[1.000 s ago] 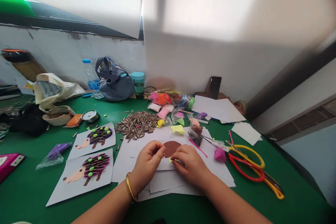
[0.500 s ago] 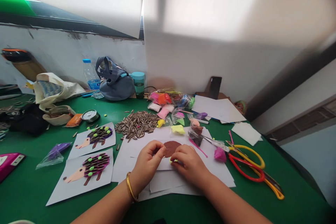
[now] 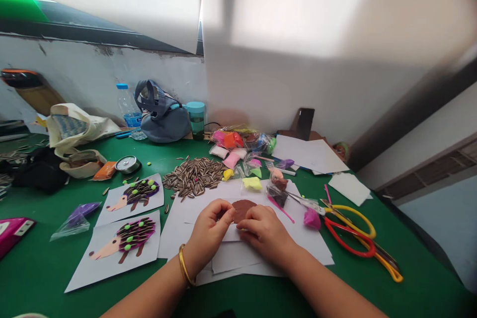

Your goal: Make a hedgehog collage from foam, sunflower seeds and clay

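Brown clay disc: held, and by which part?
Can't tell: brown clay disc has left hand at its left edge, right hand at its right; contact hidden.

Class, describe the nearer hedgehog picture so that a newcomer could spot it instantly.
On the green table, look left of the pile of striped seeds. The nearer hedgehog picture has a magenta back; the farther hedgehog picture, just behind it, has a dark purple one.

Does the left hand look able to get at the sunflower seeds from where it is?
Probably yes: the sunflower seeds lie beyond the left hand, on its outer side, with only flat white paper between, though its fingers are up against the brown clay.
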The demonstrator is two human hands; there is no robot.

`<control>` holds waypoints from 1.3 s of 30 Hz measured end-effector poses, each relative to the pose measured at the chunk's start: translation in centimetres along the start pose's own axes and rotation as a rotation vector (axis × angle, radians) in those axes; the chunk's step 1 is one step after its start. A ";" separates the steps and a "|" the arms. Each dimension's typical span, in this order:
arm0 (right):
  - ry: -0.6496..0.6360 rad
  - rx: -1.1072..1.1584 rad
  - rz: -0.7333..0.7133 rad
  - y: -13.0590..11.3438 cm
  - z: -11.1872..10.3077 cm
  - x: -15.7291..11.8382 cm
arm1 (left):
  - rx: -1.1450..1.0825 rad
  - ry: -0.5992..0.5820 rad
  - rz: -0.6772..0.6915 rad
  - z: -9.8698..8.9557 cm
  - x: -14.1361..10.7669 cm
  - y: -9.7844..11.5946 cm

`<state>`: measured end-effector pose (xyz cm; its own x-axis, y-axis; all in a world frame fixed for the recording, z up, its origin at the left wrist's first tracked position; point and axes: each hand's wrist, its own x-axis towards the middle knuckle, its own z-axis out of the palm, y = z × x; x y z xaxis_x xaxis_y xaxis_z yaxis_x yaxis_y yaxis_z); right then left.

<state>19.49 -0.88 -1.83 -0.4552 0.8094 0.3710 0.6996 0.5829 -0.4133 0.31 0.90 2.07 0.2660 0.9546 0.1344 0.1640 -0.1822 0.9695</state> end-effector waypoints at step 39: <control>-0.017 -0.014 -0.023 0.3 -0.4 -0.3 | -0.005 -0.024 -0.010 -0.1 -0.1 0.0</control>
<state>20.08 -0.99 -1.78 -0.4807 0.7971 0.3655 0.6966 0.6003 -0.3930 0.22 0.84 2.03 0.2873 0.9503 0.1197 0.1618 -0.1714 0.9718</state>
